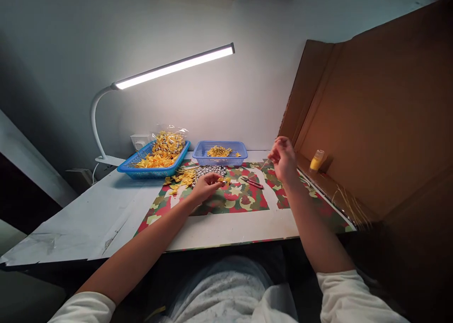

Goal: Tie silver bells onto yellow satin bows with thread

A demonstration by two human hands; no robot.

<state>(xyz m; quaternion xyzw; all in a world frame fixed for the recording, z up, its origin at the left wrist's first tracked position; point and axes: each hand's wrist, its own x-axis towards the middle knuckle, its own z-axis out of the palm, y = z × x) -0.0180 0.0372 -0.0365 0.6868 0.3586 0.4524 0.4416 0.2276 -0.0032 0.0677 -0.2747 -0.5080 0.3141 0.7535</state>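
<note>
My left hand (207, 187) is closed on a small yellow ribbon bow (224, 181) above the patterned sheet. My right hand (284, 159) is raised to the right, its fingers pinched on a thin thread (264, 165) that slants down toward the left hand; its far end is too fine to follow. Between the hands, pink-handled thread snips (253, 183) lie on the sheet. Just behind my left hand is a pile of small silver bells (210, 171), with loose yellow bows (182, 178) to its left.
A blue basket (148, 173) heaped with yellow pieces stands at the back left, beside a smaller blue basket (219, 161) with gold-coloured pieces. A desk lamp (173, 67) reaches over them. Cardboard (371, 111) walls the right side, near a yellow bottle (316, 161) and loose strands (350, 205).
</note>
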